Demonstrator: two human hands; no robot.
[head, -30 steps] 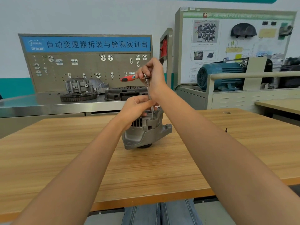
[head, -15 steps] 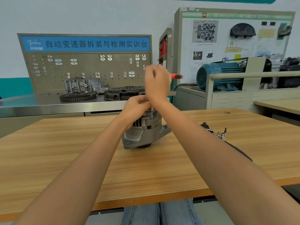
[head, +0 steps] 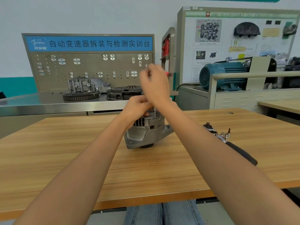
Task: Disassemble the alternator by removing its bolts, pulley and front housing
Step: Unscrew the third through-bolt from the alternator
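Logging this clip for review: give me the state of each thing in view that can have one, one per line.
Alternator: upright on the wooden table, housing not yet taken off.
Left hand: resting on the alternator's top, steadying it.
Right hand: blurred, fingers curled round a red-handled driver.
Driver shaft: vertical, tip down at the alternator's top.
Ratchet wrench: lying flat on the table, untouched.
Sockets: standing beside the ratchet.

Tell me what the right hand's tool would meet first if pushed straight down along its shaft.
Most likely the alternator: the shaft below the right hand runs straight down to its top, beside the left hand. Contact itself is hidden.
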